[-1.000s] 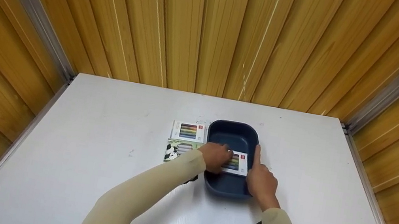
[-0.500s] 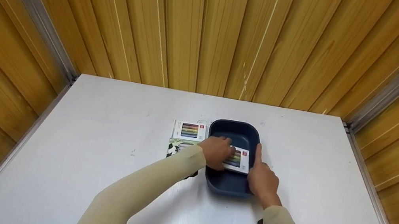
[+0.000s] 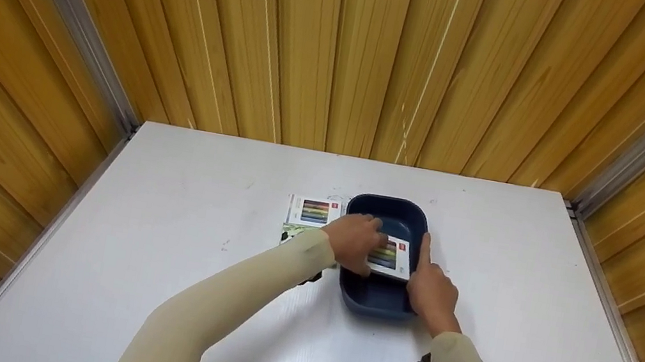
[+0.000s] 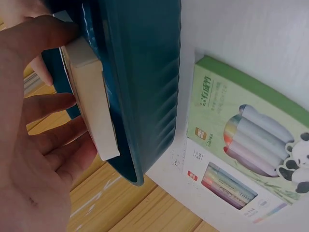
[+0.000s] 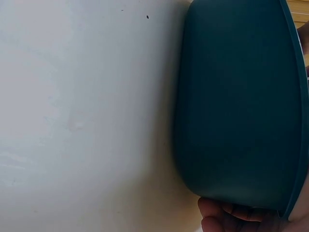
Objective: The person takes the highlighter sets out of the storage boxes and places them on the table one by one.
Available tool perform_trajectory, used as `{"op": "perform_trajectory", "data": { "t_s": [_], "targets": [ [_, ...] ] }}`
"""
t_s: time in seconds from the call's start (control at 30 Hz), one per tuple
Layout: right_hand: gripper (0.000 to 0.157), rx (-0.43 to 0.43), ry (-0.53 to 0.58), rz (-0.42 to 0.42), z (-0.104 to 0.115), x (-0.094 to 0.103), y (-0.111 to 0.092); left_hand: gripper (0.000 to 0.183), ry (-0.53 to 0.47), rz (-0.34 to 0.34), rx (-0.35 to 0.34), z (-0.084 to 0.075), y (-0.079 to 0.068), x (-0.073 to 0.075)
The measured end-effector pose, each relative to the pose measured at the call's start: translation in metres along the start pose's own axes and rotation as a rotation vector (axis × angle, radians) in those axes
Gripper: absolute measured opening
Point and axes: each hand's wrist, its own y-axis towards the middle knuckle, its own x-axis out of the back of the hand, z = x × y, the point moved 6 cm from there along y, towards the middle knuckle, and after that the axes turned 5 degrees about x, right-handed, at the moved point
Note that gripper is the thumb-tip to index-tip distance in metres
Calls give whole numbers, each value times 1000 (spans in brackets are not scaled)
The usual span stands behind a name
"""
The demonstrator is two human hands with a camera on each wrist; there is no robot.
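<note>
My left hand [image 3: 355,241] grips the left end of a white windowed box of coloured pens [image 3: 402,262] above the basket's inside. In the left wrist view, the thumb lies on one side of the box [image 4: 94,106] and several fingers [image 4: 58,137] on the other. My right hand [image 3: 434,292] holds the right side of the dark blue plastic basket [image 3: 376,312], index finger straight along the rim. In the right wrist view, curled fingertips [image 5: 212,212] reach beneath the basket [image 5: 236,106]. The basket stands on the white table.
Left of the basket lie a similar white pen box [image 3: 314,211] and a green highlighter box with a panda [image 4: 251,130], mostly hidden behind my left forearm in the head view. A wood-look wall [image 3: 355,57] borders the table [image 3: 215,203] at the back.
My left hand has lifted the pen box slightly, and it sits a little tilted. The left forearm now covers more of the panda box. My right hand stays on the basket.
</note>
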Motion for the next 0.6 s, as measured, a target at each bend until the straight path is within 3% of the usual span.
{"op": "perform_trajectory", "data": {
  "t_s": [0.27, 0.6],
  "targets": [
    [79, 8, -26, -19, 0, -1, 0, 61, -14, -49, -16, 7, -5, 2],
    [73, 26, -44, -53, 1, 3, -1, 62, -63, -39, -2, 20, -15, 0]
  ]
}}
